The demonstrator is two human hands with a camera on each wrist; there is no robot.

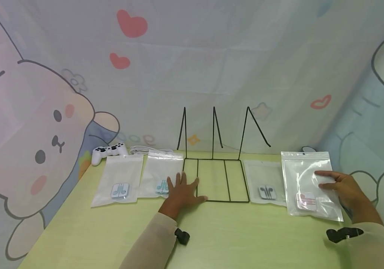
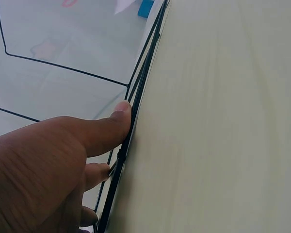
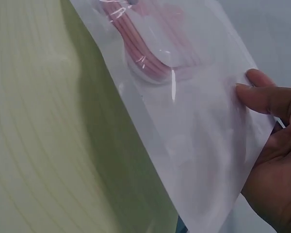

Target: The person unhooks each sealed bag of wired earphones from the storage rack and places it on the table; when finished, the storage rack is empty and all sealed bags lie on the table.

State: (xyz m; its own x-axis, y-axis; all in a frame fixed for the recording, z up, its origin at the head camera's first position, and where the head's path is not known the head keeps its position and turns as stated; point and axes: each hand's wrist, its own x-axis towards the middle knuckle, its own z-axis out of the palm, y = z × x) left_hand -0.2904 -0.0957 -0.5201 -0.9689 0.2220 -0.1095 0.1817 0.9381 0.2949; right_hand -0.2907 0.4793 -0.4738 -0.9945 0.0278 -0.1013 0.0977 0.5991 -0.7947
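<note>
My left hand (image 1: 182,196) rests with fingers spread on the left side of a black wire display rack (image 1: 214,159) with three upright prongs. In the left wrist view, the thumb (image 2: 120,119) touches the rack's front bar. Over on the right, my right hand (image 1: 353,192) pinches the right edge of a clear-fronted zip pouch (image 1: 299,170) holding pink earphones (image 1: 307,201). That pouch is raised off the table in the right wrist view, with the thumb on its front and fingers partly hidden behind. Beside it lies a pouch with dark-grey earphones (image 1: 267,192).
Left of the rack lie a pouch with teal earphones (image 1: 163,168) and one with blue earphones (image 1: 121,172). Behind them are a white game controller (image 1: 109,150) and a coiled white cable (image 1: 141,150). A cartoon-print cloth (image 1: 212,67) hangs behind the table (image 1: 225,235).
</note>
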